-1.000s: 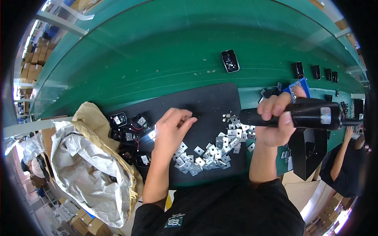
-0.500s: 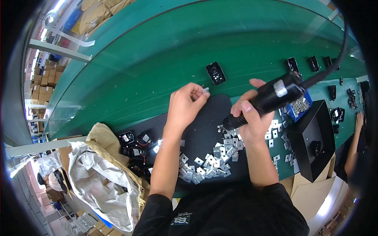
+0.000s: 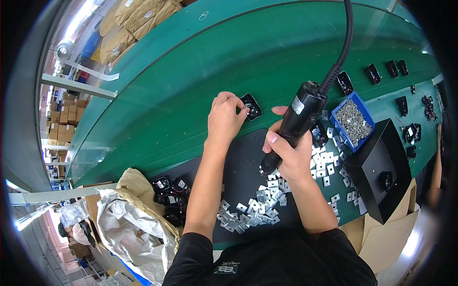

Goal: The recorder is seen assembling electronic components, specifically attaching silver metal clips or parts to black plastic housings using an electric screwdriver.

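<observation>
My left hand (image 3: 223, 116) is at the near left edge of a small black housing (image 3: 252, 107) on the green belt. Its thumb and fingers pinch a small silver metal plate, mostly hidden by the fingertips, over the housing's open top. My right hand (image 3: 296, 159) grips a black electric screwdriver (image 3: 298, 114) by its body. The screwdriver slants, its tip down and left above the black mat (image 3: 238, 162), with a few shiny bits at the tip. A loose heap of silver plates (image 3: 257, 207) with holes lies on the mat below.
A blue bin of screws (image 3: 354, 121) stands right of the screwdriver, beside a large black tray (image 3: 379, 169). More housings (image 3: 373, 74) sit along the belt at the right. Wired black parts (image 3: 171, 195) and a lined sack (image 3: 136, 229) are at the left. The screwdriver cable (image 3: 346, 43) hangs from above.
The housing has shifted left and nearer, and my left hand has brought the small plate over it. The screwdriver has swung more upright and moved left. The view has shifted slightly.
</observation>
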The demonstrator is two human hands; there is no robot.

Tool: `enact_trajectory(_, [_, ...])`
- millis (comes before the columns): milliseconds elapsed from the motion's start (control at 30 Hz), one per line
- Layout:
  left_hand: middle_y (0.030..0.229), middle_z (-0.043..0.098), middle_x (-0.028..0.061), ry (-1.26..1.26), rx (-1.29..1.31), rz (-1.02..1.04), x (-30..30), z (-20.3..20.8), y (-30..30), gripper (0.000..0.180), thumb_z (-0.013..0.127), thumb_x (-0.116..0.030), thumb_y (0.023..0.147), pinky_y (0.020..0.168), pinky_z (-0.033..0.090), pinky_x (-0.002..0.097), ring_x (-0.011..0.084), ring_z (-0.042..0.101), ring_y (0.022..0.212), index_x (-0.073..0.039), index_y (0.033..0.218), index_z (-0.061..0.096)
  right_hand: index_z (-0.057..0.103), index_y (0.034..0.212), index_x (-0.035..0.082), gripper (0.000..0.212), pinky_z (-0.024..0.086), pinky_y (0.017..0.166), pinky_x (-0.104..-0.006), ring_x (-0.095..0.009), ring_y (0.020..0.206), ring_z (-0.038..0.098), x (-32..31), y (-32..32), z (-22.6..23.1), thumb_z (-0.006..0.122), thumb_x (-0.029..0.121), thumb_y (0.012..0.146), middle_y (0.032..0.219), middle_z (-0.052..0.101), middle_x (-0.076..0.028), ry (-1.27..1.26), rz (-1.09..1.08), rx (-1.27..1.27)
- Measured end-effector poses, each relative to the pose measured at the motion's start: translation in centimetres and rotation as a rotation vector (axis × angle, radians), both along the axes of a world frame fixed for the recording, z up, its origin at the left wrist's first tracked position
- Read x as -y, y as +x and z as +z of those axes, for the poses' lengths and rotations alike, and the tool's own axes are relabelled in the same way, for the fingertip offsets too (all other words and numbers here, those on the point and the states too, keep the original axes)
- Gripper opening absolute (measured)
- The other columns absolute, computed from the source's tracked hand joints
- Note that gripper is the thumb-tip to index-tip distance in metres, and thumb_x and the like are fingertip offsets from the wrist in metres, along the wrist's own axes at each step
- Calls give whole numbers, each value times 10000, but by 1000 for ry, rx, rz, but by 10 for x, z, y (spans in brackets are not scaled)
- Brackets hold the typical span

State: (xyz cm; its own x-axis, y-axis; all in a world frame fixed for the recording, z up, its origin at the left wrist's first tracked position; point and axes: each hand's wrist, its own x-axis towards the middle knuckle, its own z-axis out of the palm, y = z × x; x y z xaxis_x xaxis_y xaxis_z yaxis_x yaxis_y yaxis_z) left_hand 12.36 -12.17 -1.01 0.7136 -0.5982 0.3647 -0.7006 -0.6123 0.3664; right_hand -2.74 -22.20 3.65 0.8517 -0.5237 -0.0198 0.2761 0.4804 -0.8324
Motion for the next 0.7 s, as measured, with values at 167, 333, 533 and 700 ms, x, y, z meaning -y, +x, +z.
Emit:
enact_trajectory(167, [853,632,114,137,-225,74,6,-3,0,193,762,-166,703,699,512,422,306,635,795,-53,782,627,431,1216,-63,478,458,572,-276,-144,594,560,2,-4,1,621,36,788,711,559,-72,-2,18,10])
enact_trajectory(333, [922,663,155,-149,-341,40,5,-20,5,259,745,-161,721,733,505,416,340,640,842,-54,937,652,425,1223,-69,482,456,573,-275,-147,597,560,0,-6,2,620,32,795,722,559,-76,3,38,-9])
enact_trajectory(533, [880,657,148,-39,-401,-20,-30,25,-17,242,716,-109,742,728,498,385,318,630,810,-46,973,680,403,1243,-68,503,462,567,-286,-159,586,556,0,0,-1,615,42,800,719,533,-75,-29,18,50])
enact_trajectory(700, [893,664,132,-76,-370,27,-93,28,-76,277,722,-87,723,755,491,360,306,623,821,-50,995,687,389,1266,-64,528,455,539,-301,-150,556,515,-8,-1,1,619,79,813,692,513,-72,-35,0,70])
